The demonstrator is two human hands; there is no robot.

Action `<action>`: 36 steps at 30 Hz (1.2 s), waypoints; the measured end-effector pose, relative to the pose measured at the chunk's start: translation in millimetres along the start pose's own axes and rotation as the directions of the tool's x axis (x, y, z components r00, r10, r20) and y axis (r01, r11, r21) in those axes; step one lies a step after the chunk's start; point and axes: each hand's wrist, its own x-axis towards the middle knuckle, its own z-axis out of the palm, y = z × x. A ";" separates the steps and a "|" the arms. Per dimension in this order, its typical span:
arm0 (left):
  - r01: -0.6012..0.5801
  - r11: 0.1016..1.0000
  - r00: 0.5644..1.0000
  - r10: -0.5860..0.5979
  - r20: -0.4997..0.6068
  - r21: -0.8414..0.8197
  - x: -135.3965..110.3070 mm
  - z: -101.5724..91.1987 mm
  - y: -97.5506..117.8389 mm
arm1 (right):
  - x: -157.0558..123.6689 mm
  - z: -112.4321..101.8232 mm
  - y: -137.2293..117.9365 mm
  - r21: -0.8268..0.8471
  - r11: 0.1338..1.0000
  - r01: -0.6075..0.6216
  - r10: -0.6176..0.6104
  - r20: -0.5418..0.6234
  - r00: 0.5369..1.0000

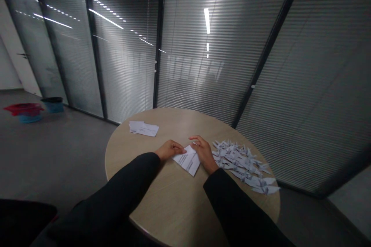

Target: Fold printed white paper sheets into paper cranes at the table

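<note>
A sheet of white paper (188,160) with printed lines, folded at its upper part, lies at a slant on the round table. My left hand (169,149) pinches its upper left corner between thumb and fingers. At the upper right edge, my right hand (204,155) grips the same paper with the thumb low against it, while a forefinger stretches out above. Just right of that hand spreads a pile of folded paper cranes (239,160). Several flat paper slips (147,129) lie at the table's far left.
The round wooden table (171,216) stands close to a glass partition (203,46) with blinds. On the floor at the left are a blue bin with a red liner (27,111) and a blue bin with a black liner (53,105). A white door (26,65) is behind them.
</note>
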 end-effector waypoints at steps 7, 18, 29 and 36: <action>0.034 0.998 0.999 -0.036 0.036 0.053 -11.9 -4.1 -4.4 | 3.8 -3.1 3.6 0.131 0.991 0.023 -0.011 -0.090 0.996; 0.007 0.999 0.999 -0.005 -0.044 0.046 -7.0 -6.1 -10.3 | -3.2 3.8 12.7 -0.003 0.999 -0.045 0.045 0.046 0.998; -0.046 0.986 0.999 0.047 0.000 0.161 -7.3 -1.8 -11.5 | -11.4 6.3 12.8 -0.134 0.984 0.119 -0.119 0.001 0.993; -0.061 0.994 0.998 0.060 0.015 0.094 -8.6 -5.0 -8.3 | -5.8 -4.0 11.1 -0.090 0.988 0.123 -0.136 -0.155 0.978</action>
